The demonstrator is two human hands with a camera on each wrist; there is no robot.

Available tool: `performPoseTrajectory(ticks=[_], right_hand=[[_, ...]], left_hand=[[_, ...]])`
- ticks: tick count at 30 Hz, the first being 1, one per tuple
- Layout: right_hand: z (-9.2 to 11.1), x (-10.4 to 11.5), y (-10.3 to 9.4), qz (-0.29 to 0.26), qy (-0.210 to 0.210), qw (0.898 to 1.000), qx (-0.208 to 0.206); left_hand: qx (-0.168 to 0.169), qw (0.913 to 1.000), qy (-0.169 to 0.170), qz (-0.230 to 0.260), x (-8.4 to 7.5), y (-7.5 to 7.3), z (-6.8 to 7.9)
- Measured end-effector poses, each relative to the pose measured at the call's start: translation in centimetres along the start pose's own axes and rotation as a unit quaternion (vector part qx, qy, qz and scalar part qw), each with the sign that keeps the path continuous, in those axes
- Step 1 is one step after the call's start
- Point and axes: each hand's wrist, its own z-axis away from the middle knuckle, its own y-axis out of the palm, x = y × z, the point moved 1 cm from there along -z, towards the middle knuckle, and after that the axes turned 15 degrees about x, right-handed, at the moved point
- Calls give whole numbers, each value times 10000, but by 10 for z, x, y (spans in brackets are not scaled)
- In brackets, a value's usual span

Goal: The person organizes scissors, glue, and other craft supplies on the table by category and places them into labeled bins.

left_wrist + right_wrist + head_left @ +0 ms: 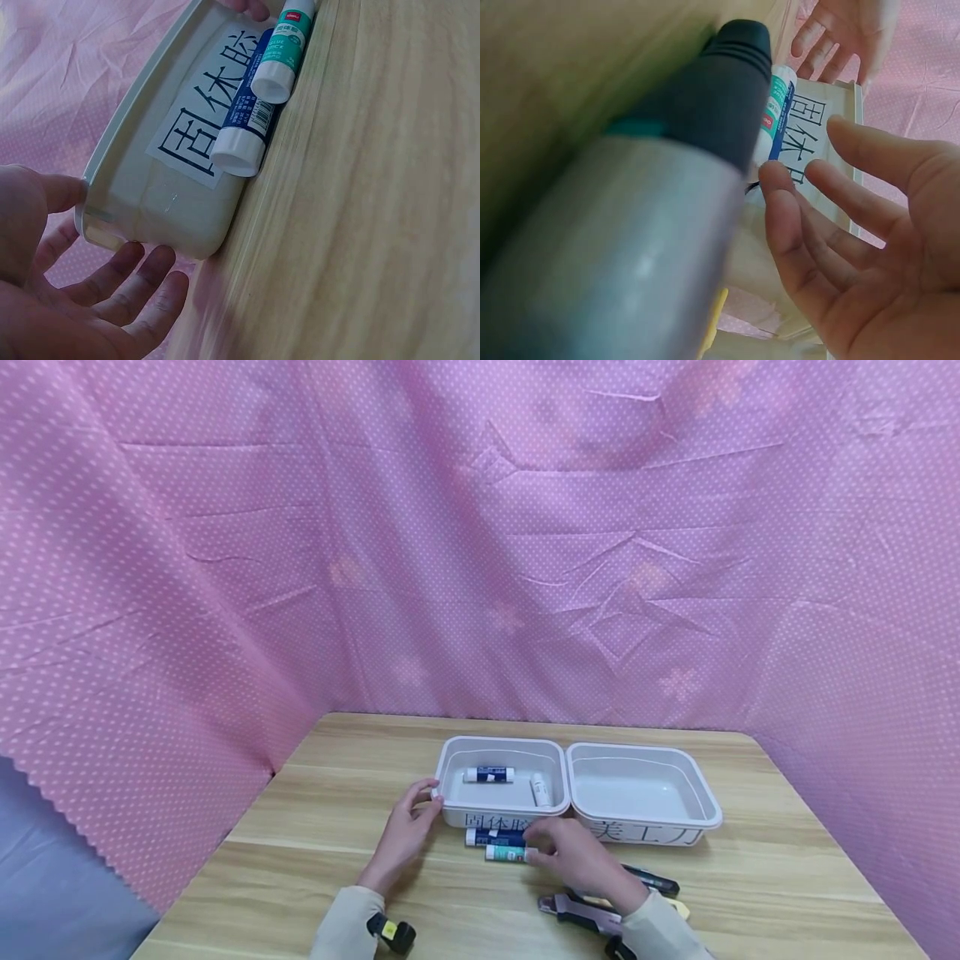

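Head view. Green glue stick: on desk, before left bin; long axis left to right, along bin's front wall; white end pointing left, right end hidden by right hand. Blue glue stick: roughly parallel, between green glue stick and left bin. Inside left bin: second blue stick, crosswise; white stick, long axis front to back. Alongside: right bin. Near and partly under right forearm: black knife, grey knife, yellow handle.

Left wrist view. Green glue stick: white end towards left hand, print visible. Left hand: fingers spread, thumb touching left bin's corner.

Right wrist view. Right hand: fingers parted, slightly bent, beside green glue stick's end; contact, cannot tell. In the way: blurred grey-and-black object, partly masking green glue stick.
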Motion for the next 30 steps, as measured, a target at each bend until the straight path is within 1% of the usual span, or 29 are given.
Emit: performPoseTrajectory(ticks=[6,14,18,22,25,30], right_hand=[[-1,-1,2,-25,107,9996,241],[-2,-4,4,-104,9,9987,491],[-1,-4,5,-65,-115,9981,597],[-1,-3,6,-40,-200,9979,618],[-1,-4,6,-35,-183,9979,614],[-1,-6,7,98,-198,9984,516]], left_hand=[[-3,10000,17,-78,0,0,0],[9,9999,20,-99,0,0,1],[3,9999,97,-108,-1,0,1],[-7,9998,125,-152,0,0,1],[-13,9998,117,-177,0,0,1],[-34,9996,138,-225,-1,0,2]])
